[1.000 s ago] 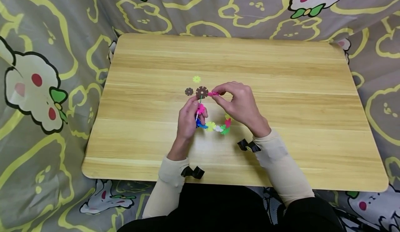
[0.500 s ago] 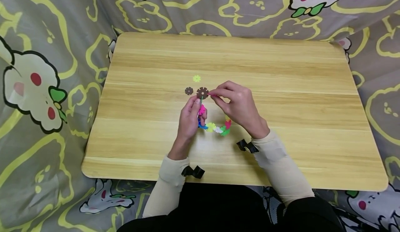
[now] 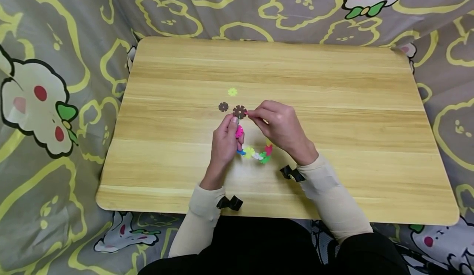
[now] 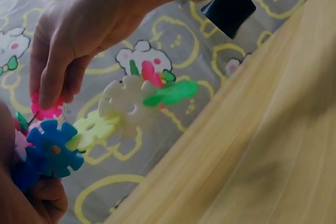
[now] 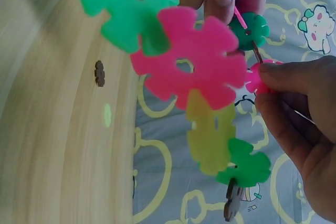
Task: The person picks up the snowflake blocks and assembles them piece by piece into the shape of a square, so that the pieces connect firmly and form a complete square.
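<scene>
My left hand (image 3: 223, 143) grips a chain of snowflake discs, with a brown disc (image 3: 240, 112) standing up beyond its fingertips. A pink disc (image 5: 254, 81) is pinched between the thumb and fingers of my right hand (image 3: 283, 127), against the brown disc's right edge. How deep their slots interlock cannot be seen. Near my left fingers in the left wrist view are a blue disc (image 4: 55, 148), a yellow disc (image 4: 93, 129) and a white disc (image 4: 128, 106). The chain's free end hangs in a curve, with a red-pink disc (image 5: 210, 64) and a dark brown disc (image 5: 232, 201).
On the wooden table (image 3: 333, 81) lie a loose yellow-green disc (image 3: 232, 92) and a small loose brown disc (image 3: 223, 107), both just beyond my hands. A patterned curtain (image 3: 237, 7) closes off the back and sides. Black brackets (image 3: 291, 173) stick out from both wrists.
My right hand has come slightly nearer to my body, its fingers closer around the pink disc, which shows less now. The brown disc and the chain have shifted slightly.
</scene>
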`<state>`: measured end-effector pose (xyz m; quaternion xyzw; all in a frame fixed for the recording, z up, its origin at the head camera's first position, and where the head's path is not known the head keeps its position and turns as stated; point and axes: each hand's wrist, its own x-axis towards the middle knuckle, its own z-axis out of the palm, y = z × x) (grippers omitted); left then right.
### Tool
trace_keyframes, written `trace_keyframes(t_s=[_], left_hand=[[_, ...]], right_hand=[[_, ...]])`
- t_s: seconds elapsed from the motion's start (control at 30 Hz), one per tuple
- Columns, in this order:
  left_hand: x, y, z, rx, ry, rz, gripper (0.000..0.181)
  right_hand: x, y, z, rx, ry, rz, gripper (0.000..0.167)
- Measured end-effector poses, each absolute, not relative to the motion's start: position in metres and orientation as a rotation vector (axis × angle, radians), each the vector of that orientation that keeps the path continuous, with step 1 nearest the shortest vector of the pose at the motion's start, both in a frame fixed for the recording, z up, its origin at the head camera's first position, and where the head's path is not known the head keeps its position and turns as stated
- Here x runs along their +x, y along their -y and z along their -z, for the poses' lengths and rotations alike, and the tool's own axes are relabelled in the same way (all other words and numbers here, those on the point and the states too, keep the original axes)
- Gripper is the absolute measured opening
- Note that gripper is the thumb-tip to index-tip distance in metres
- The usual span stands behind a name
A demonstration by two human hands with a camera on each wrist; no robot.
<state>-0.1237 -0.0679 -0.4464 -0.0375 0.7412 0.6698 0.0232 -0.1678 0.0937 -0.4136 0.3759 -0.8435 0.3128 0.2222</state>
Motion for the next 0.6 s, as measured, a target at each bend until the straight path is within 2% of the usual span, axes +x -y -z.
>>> trace_keyframes(t_s=[0.27, 0.5, 0.6], left_hand=[[-0.119, 0.07, 0.427, -0.037, -2.415, -1.963, 0.026], [-0.126, 0.073, 0.464, 0.036, -2.377, -2.02, 0.03], [-0.125, 0.073, 0.465, 0.043, -2.357, -2.036, 0.03]], right_hand=[[-0.169, -0.095, 0.412, 1.096, 2.352, -0.788, 0.006], [-0.172, -0.095, 0.411, 1.167, 2.346, -0.814, 0.005], [-0.174, -0.094, 0.412, 1.19, 2.323, -0.85, 0.004]])
